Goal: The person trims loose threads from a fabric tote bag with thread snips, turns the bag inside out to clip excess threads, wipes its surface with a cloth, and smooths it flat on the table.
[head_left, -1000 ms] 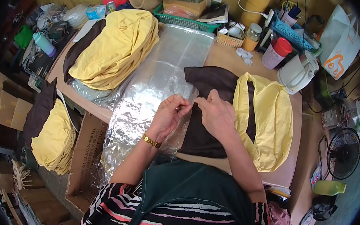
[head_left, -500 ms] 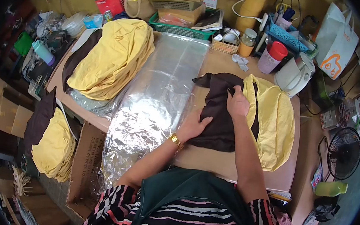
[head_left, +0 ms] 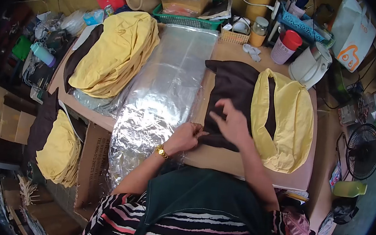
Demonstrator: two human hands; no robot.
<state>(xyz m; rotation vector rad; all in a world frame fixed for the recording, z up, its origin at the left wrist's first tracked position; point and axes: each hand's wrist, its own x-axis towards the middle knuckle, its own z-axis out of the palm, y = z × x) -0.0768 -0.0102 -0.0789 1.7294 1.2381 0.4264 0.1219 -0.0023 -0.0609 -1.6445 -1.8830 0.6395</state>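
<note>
A dark brown cloth [head_left: 232, 88] lies on the cardboard-covered table [head_left: 220, 159], joined on its right by yellow cloth [head_left: 294, 123] with a dark strip showing through. My left hand [head_left: 186, 136], a gold watch on its wrist, is closed at the brown cloth's lower left corner; what its fingers pinch is too small to make out. Over the cloth's lower middle is my right hand [head_left: 232, 121], thumb and fingers apart, holding nothing. Left of the cloth, clear plastic sheets [head_left: 160, 78] lie flat, their near end crinkled and shiny.
Yellow and brown cloths are piled [head_left: 114, 56] at the table's left, with another pile [head_left: 59, 148] lower left beside a carton [head_left: 92, 167]. Along the back stand a green basket [head_left: 188, 21], a jar [head_left: 259, 26], a red-lidded cup [head_left: 286, 46] and a kettle [head_left: 311, 65].
The brown cloth, earlier bunched at its top, now lies flatter. My right hand has moved down from its upper part, and my left hand has closed near its lower left corner.
</note>
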